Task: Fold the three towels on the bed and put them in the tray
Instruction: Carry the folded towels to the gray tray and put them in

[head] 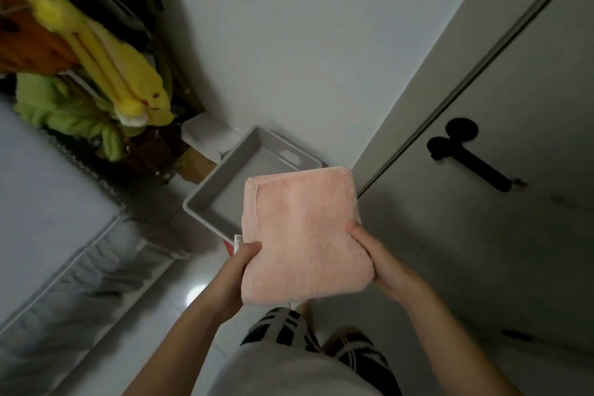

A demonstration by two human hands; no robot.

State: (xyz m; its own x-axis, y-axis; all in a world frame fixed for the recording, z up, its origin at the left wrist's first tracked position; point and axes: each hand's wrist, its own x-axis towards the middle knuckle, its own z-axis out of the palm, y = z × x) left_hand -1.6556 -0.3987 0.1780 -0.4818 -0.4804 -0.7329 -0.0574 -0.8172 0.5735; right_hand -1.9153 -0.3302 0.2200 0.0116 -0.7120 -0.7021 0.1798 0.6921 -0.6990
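Observation:
A folded pink towel [302, 231] is held in the air between both hands, in front of my body. My left hand [239, 270] grips its near left edge, thumb on top. My right hand [373, 251] grips its right edge, thumb pressed into the cloth. Just beyond and below the towel stands a grey tray [225, 183] with a handle slot, low by the wall; the towel hides its near right corner. The part of the tray that shows holds nothing. No other towel is in view.
The bed [48, 219] with grey bedding fills the left side. Yellow and green plush toys [106, 74] hang on a cluttered rack at the upper left. A door with a black handle [472, 161] is on the right. White floor lies below.

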